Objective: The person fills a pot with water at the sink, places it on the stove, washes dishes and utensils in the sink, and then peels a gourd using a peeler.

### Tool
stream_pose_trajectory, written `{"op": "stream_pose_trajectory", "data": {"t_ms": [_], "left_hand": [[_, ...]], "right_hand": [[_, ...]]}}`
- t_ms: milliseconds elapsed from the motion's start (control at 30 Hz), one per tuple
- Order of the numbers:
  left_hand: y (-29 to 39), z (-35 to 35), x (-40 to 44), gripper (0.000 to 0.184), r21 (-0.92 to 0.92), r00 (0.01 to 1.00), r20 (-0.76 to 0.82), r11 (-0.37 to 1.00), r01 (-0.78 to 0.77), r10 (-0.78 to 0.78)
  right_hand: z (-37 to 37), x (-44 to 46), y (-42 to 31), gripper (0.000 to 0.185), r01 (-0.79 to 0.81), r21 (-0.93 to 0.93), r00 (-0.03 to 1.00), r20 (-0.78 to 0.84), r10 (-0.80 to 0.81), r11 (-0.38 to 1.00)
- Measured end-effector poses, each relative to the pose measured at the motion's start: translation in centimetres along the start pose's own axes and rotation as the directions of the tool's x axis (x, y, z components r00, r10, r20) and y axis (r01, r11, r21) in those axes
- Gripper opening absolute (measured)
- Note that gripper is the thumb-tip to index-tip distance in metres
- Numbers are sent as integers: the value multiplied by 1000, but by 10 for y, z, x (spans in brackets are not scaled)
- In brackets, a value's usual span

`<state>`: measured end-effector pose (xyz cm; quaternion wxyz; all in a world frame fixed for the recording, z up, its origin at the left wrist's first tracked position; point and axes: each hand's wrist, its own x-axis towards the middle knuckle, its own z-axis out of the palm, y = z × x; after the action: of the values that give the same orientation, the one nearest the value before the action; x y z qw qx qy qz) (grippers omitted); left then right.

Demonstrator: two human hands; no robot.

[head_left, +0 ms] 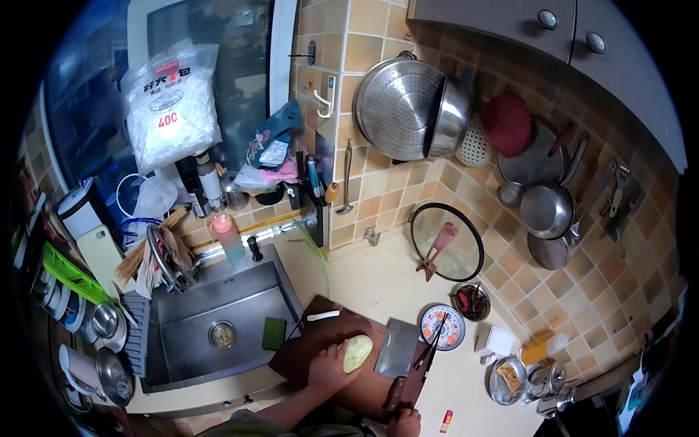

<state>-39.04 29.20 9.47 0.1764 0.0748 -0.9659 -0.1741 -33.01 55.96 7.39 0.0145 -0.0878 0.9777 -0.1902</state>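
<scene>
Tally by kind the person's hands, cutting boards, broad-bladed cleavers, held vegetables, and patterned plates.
Hands: 2 (left hand, right hand)
Cutting board: 1
Broad-bladed cleaver: 1
Pale vegetable: 1
Patterned plate: 1
Total: 6

Bright light covered my bench [371,277], while the window [84,102] stood dark blue and glare caught the steel pot [451,120]. Edges bowed into black corners; my left hand [331,370] looked fairly clear.
</scene>
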Motion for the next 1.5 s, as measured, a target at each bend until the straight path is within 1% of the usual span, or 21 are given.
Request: {"op": "stream_pose_trajectory", "data": {"t_ms": [133,233,333,433,533,600,633,733,767,867,1000,1100,1200,1367,1467,1500], "left_hand": [[1,-1,0,83,8,1000,15,1000,10,-10],[-1,0,-1,83,5,1000,3,1000,1,-1],[-4,4,-1,83,11,997,-67,999,-41,41],[-3,2,-2,83,3,998,-53,1000,-31,31],[-5,4,-2,84,-17,998,-61,999,-37,36],[-5,4,-1,84,-9,999,-34,1000,-15,14],[-5,4,-2,83,-8,1000,-17,1000,-3,3],[-5,5,-2,84,4,1000,-12,1000,3,-3],[-4,4,-2,84,3,1000,9,1000,24,-24],[-5,4,-3,84,-27,1000,7,999,29,-29],[-5,3,-2,85,-13,997,48,998,59,-58],[-3,0,0,85,-16,997,47,998,62,-61],[-4,-2,1,86,-45,991,104,995,91,-86],[-4,2,1,88,-6,994,78,997,83,-82],[-4,0,1,88,3,992,93,996,84,-84],[-4,0,2,88,3,991,99,996,84,-84]], "right_hand": [[10,0,5,33,-22,-21,1000,8,23,1000],[7,-1,3,30,-15,4,1000,-4,15,1000],[3,-3,-5,29,-60,21,998,-18,61,998],[-1,-3,-7,30,-17,39,1000,-25,18,999],[1,-2,-3,31,-23,46,1000,5,22,999],[35,3,15,25,-40,-30,996,-87,37,999],[39,2,16,22,-53,-71,991,-130,43,996],[39,1,20,25,-1,-26,992,-127,-2,1000],[37,1,18,22,-20,-16,994,-112,18,1000],[43,0,21,22,-15,-13,990,-139,13,1000],[42,1,20,23,-15,-29,991,-132,11,999],[40,1,19,27,-31,-22,993,-117,29,999],[40,1,19,29,-20,-13,993,-115,19,1000],[44,3,26,30,16,-11,993,-113,-17,1000],[36,3,17,30,-50,-12,994,-95,48,999],[34,3,16,30,-50,3,994,-94,50,999]]}}
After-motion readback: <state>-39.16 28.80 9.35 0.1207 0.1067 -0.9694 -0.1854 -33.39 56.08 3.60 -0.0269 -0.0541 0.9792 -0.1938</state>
